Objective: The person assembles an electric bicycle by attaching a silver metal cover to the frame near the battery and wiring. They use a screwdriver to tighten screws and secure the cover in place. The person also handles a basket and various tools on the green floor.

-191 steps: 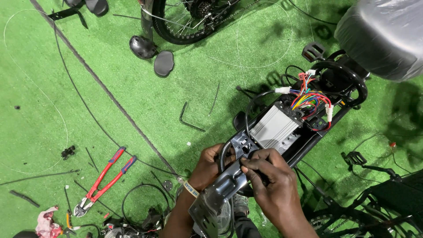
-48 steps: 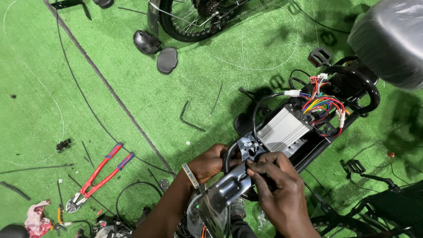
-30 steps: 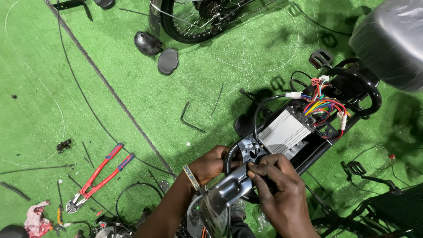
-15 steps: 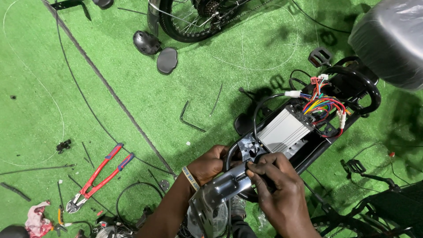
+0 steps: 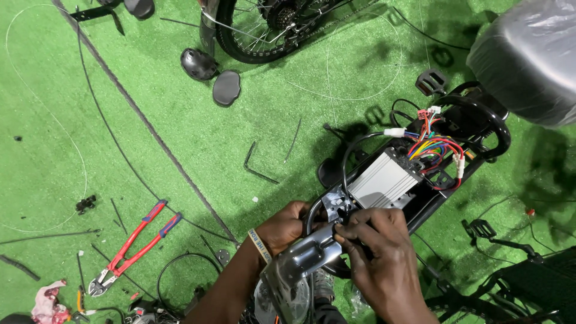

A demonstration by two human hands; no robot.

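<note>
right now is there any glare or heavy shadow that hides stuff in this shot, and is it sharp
Head view: mostly sharp and evenly lit; soft dark shadows fall on the green mat under the bike frame and at the right edge. Bright glare shows on the shiny metal part between the left hand and right hand, and on the grey wrapped seat. The edges bend slightly from the wide lens.

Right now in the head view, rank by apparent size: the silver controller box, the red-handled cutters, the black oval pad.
1. red-handled cutters, longest
2. silver controller box, close behind, so unsure
3. black oval pad, smallest
</note>
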